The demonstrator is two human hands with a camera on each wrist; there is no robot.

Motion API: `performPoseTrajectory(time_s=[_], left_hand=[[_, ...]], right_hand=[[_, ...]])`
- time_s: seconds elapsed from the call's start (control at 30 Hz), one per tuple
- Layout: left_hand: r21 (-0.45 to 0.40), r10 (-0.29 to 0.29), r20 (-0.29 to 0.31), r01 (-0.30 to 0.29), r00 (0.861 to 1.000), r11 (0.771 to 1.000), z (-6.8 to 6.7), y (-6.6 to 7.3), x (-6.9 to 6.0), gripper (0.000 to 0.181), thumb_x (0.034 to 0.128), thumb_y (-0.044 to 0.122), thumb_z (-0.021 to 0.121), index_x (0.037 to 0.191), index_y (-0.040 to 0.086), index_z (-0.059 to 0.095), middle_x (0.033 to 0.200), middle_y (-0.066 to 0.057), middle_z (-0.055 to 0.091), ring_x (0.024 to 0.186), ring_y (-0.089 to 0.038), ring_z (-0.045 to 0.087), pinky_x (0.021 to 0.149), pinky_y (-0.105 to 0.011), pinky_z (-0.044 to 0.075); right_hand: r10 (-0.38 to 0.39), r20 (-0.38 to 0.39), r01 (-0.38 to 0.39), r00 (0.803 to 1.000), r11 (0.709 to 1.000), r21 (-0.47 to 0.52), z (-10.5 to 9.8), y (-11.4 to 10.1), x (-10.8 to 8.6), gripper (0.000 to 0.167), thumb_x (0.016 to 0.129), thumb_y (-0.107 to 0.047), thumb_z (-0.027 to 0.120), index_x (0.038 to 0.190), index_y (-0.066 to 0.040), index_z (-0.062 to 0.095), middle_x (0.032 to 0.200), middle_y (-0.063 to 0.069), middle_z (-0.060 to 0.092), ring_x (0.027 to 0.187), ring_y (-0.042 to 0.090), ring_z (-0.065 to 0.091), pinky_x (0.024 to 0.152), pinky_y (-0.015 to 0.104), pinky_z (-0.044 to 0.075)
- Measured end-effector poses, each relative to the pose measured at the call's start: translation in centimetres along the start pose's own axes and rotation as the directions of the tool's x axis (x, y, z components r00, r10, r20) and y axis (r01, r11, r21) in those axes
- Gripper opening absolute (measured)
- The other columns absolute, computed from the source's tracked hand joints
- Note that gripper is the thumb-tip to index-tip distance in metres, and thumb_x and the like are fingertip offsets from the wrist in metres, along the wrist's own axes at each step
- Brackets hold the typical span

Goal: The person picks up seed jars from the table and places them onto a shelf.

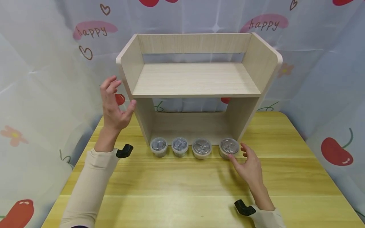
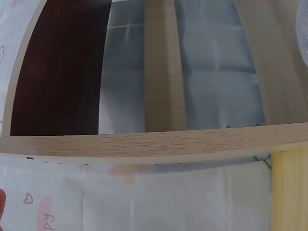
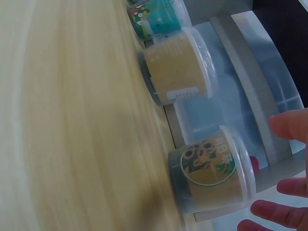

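Note:
Four lidded clear plastic tubs would be several; a row of several such tubs stands along the shelf's front edge. My right hand (image 1: 251, 166) reaches around the rightmost tub (image 1: 229, 148), thumb at its near side and fingers to its right. In the right wrist view, the fingers (image 3: 284, 214) look apart from this tub (image 3: 214, 173), which has a flower-patterned label. My left hand (image 1: 114, 109) is raised beside the left panel of the pale wooden shelf (image 1: 196, 79), fingers loosely bent and holding nothing. Only a fingertip (image 2: 2, 202) shows in the left wrist view.
Other lidded tubs are a wider one (image 1: 201, 148) and two smaller ones, one of them leftmost (image 1: 158, 147). The two-level shelf stands on a wood-grain table (image 1: 182, 190). A printed curtain (image 1: 182, 19) hangs behind and at both sides.

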State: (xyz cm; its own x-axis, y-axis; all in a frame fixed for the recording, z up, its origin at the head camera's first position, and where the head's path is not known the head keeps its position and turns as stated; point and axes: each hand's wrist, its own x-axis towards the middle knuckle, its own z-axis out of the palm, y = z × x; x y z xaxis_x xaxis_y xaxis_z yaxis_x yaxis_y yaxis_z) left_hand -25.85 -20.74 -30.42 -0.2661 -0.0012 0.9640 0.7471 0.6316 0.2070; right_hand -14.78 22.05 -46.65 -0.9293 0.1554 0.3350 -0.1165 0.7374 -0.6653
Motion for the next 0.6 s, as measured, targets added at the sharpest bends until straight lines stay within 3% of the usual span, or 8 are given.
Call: performPoseTrajectory(time_s=[0.6], left_hand=[[-0.006,-0.022,-0.068,0.022,0.997,1.000,0.6,0.1,2.5,0.061,0.0824,0.046,0.055,0.122,0.000,0.048,0.132,-0.021,0.047,0.125,-0.032,0.045,0.090,-0.044,0.039]], right_hand=[[0.021,0.006,-0.021,1.000,1.000,0.004,0.9,1.0,0.1,0.068,0.083,-0.030,0.076,0.136,0.004,0.050,0.118,0.027,0.061,0.101,0.043,0.060,0.082,0.055,0.048]])
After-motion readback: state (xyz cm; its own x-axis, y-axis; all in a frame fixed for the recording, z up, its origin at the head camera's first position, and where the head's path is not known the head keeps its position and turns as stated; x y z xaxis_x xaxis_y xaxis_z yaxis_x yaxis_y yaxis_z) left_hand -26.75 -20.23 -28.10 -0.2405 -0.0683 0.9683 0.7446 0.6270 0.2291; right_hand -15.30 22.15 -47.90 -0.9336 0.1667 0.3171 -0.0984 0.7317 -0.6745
